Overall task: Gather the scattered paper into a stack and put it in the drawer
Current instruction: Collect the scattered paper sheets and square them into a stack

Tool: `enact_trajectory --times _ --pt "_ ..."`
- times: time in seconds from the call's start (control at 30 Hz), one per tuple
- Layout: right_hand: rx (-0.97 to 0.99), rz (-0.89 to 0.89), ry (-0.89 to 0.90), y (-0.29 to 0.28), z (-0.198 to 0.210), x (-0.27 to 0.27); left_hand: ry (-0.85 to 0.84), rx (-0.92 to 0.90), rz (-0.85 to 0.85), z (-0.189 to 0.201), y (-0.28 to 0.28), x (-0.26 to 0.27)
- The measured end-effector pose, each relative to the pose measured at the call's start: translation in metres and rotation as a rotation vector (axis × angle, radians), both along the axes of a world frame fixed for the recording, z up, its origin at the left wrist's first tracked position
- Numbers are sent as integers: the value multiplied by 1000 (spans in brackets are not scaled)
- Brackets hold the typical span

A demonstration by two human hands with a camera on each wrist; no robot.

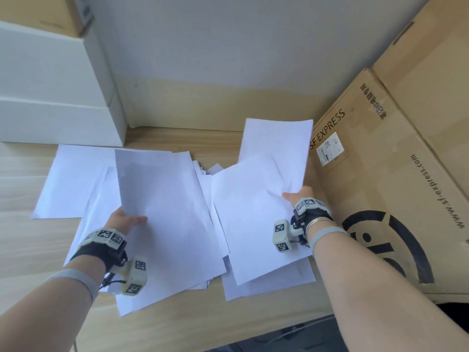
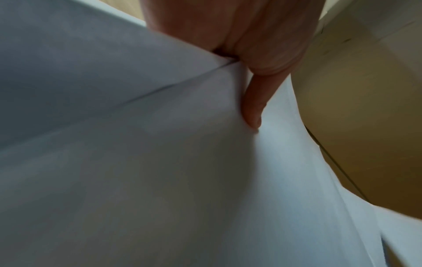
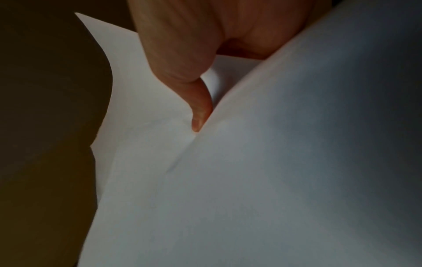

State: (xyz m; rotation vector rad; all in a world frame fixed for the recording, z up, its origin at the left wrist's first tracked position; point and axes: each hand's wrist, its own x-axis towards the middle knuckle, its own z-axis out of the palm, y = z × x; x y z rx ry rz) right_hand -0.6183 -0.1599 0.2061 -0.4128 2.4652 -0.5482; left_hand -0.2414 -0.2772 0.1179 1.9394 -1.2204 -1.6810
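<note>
White paper sheets lie in two overlapping heaps on the wooden desk (image 1: 177,326). My left hand (image 1: 127,221) pinches the near left corner of the left heap's sheets (image 1: 162,199), thumb on top and fingers hidden beneath. In the left wrist view the thumb (image 2: 253,108) presses into the paper (image 2: 137,162). My right hand (image 1: 298,196) pinches the right edge of the right heap (image 1: 256,212), whose upper sheet (image 1: 276,141) lifts toward the back. In the right wrist view the thumb (image 3: 198,112) digs between two sheets (image 3: 274,162). No drawer shows.
A large SF Express cardboard box (image 1: 380,174) stands close against my right hand. White boxes (image 1: 50,97) are stacked at the back left by the grey wall (image 1: 228,47). The desk's front edge (image 1: 279,329) runs near my right forearm.
</note>
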Motion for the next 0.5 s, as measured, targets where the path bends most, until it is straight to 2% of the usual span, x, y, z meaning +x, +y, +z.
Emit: enact_trajectory --times 0.1,0.17,0.27,0.5 --pt "-72 -107 -7 1 14 -11 -17 7 -17 1 -1 1" --pt "-82 -105 -30 -3 21 -12 -27 9 -18 0 -2 1" --pt "-42 -20 -68 -14 20 5 -34 11 -30 2 -2 -3" --pt "55 239 -153 -37 -21 78 -31 -27 -12 2 -1 -10"
